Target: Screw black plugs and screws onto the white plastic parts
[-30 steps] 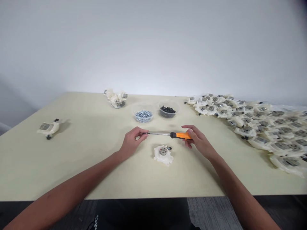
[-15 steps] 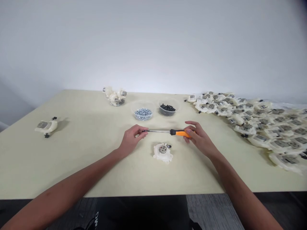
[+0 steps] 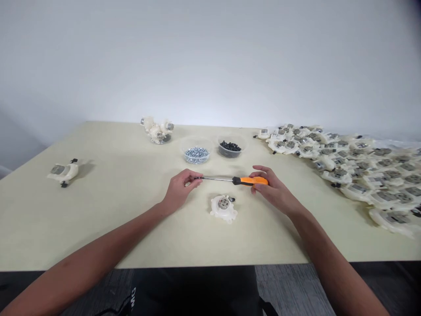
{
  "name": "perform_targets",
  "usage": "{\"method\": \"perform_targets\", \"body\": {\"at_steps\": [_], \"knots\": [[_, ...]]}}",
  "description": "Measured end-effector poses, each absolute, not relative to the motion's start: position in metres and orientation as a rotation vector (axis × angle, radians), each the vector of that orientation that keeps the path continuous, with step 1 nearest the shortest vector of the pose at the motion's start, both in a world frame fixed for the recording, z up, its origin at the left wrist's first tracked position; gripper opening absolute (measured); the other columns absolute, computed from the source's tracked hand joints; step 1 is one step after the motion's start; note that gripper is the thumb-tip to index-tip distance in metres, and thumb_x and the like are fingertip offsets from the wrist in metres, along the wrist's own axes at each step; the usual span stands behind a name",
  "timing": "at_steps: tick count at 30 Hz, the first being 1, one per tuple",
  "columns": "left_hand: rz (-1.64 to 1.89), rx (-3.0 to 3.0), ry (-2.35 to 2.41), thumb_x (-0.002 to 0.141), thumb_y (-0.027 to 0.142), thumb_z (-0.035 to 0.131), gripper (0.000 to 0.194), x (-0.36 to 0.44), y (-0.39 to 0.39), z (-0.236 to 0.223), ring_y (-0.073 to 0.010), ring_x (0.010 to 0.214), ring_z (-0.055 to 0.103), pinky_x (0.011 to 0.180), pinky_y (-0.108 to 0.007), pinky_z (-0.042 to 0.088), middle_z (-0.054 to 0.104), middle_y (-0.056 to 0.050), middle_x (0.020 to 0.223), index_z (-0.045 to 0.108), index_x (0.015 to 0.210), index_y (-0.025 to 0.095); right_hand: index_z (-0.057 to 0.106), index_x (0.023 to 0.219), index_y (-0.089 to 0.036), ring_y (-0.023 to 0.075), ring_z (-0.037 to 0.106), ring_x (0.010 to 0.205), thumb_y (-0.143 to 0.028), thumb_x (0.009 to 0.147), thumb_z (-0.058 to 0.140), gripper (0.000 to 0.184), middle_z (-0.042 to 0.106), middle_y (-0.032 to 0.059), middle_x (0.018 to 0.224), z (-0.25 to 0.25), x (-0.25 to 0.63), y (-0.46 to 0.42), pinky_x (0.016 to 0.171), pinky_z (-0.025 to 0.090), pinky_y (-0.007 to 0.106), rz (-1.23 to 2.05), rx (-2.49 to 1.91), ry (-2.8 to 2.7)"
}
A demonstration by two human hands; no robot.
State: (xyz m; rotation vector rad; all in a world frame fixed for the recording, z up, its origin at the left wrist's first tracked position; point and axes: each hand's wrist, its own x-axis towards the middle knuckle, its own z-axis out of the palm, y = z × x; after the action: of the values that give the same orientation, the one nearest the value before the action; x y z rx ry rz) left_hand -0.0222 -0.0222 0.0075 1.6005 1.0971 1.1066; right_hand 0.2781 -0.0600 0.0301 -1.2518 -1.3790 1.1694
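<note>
An orange-and-black screwdriver [image 3: 247,181] is held level between my hands, its shaft pointing left. The fingers of my right hand [image 3: 270,188] are closed around the handle, and the index finger is raised above it. With thumb and fingertips, my left hand [image 3: 180,188] pinches the dark tip end of the shaft. Whether a small part sits at that tip, I cannot tell. Below the shaft, a white plastic housing with a round metal motor [image 3: 224,208] lies on the table, touched by neither hand.
A clear bowl of silvery screws [image 3: 196,154] and a bowl of small black parts [image 3: 230,148] stand behind the screwdriver. Many motor housings [image 3: 358,169] cover the right side. More housings [image 3: 158,131] are piled at the back left, and one housing [image 3: 63,172] lies far left.
The right-hand fingers have shifted on the screwdriver handle; the thumb is now lower along it. The left hand keeps its pinch at the tip. The whole view has tilted slightly.
</note>
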Motion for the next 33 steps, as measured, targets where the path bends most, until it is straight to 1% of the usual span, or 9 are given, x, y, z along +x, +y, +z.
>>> {"method": "perform_targets", "body": {"at_steps": [2,6,10,15,19,24,27,29,33], "knots": [[1.099,1.606,1.102,0.079,0.036,0.065,0.024,-0.0225,-0.0217,0.0071,-0.0148,0.075,0.063,0.070,-0.028,0.049,0.070,-0.005,0.088,0.067,0.095,0.018,0.048,0.120,-0.031,0.0123,0.058,0.066,-0.041,0.082,0.065,0.043,0.060,0.0007,0.097,0.0311,0.2776,-0.0598,0.065,0.049,0.032,1.157,-1.237,-1.360],[1.048,1.708,1.111,0.080,0.038,0.064,0.024,-0.0232,-0.0230,0.0070,-0.0156,0.077,0.063,0.073,-0.029,0.049,0.069,-0.005,0.087,0.068,0.096,0.019,0.048,0.118,-0.029,0.0126,0.053,0.053,-0.052,0.091,0.046,0.036,0.056,-0.0013,0.076,0.0298,0.2785,-0.0585,0.046,0.041,0.027,1.120,-1.332,-1.299],[1.054,1.708,1.121,0.081,0.038,0.064,0.024,-0.0227,-0.0249,0.0062,-0.0162,0.078,0.063,0.074,-0.030,0.049,0.070,-0.006,0.088,0.067,0.094,0.019,0.047,0.122,-0.032,0.0139,0.061,0.073,-0.041,0.081,0.065,0.046,0.058,0.0012,0.103,0.0282,0.2823,-0.0584,0.071,0.051,0.034,1.179,-1.208,-1.343],[1.058,1.764,1.105,0.081,0.038,0.064,0.022,-0.0225,-0.0244,0.0050,-0.0158,0.078,0.063,0.072,-0.029,0.049,0.070,-0.006,0.092,0.068,0.093,0.020,0.051,0.118,-0.026,0.0137,0.055,0.054,-0.051,0.092,0.045,0.037,0.058,-0.0005,0.071,0.0285,0.2826,-0.0583,0.053,0.046,0.030,1.130,-1.408,-1.384],[1.073,1.706,1.111,0.080,0.038,0.065,0.022,-0.0224,-0.0224,0.0054,-0.0153,0.076,0.063,0.073,-0.029,0.049,0.070,-0.005,0.091,0.068,0.092,0.020,0.047,0.123,-0.031,0.0153,0.062,0.075,-0.044,0.084,0.061,0.044,0.060,0.0020,0.101,0.0271,0.2821,-0.0573,0.073,0.052,0.035,1.135,-1.256,-1.392],[1.059,1.747,1.094,0.080,0.037,0.064,0.021,-0.0218,-0.0230,0.0063,-0.0155,0.075,0.063,0.072,-0.030,0.050,0.070,-0.005,0.086,0.068,0.092,0.020,0.050,0.118,-0.026,0.0137,0.055,0.053,-0.053,0.091,0.044,0.038,0.056,-0.0004,0.073,0.0272,0.2810,-0.0572,0.052,0.049,0.031,1.031,-1.402,-1.378],[1.087,1.728,1.101,0.080,0.036,0.065,0.020,-0.0219,-0.0230,0.0067,-0.0161,0.078,0.064,0.074,-0.030,0.050,0.071,-0.005,0.089,0.068,0.090,0.019,0.046,0.124,-0.032,0.0154,0.061,0.070,-0.046,0.086,0.057,0.042,0.059,0.0025,0.099,0.0276,0.2820,-0.0585,0.069,0.054,0.037,1.077,-1.312,-1.443],[1.092,1.697,1.106,0.079,0.036,0.065,0.020,-0.0219,-0.0226,0.0073,-0.0160,0.077,0.064,0.075,-0.030,0.051,0.071,-0.006,0.091,0.068,0.090,0.019,0.043,0.126,-0.033,0.0157,0.062,0.074,-0.041,0.083,0.062,0.048,0.058,0.0021,0.105,0.0276,0.2821,-0.0588,0.075,0.053,0.039,1.074,-1.257,-1.460],[1.076,1.695,1.100,0.080,0.035,0.065,0.021,-0.0217,-0.0228,0.0091,-0.0157,0.076,0.064,0.075,-0.030,0.051,0.071,-0.005,0.085,0.068,0.092,0.019,0.045,0.124,-0.028,0.0149,0.056,0.058,-0.047,0.091,0.048,0.037,0.055,-0.0007,0.077,0.0265,0.2803,-0.0579,0.054,0.049,0.033,1.072,-1.326,-1.444]]}}
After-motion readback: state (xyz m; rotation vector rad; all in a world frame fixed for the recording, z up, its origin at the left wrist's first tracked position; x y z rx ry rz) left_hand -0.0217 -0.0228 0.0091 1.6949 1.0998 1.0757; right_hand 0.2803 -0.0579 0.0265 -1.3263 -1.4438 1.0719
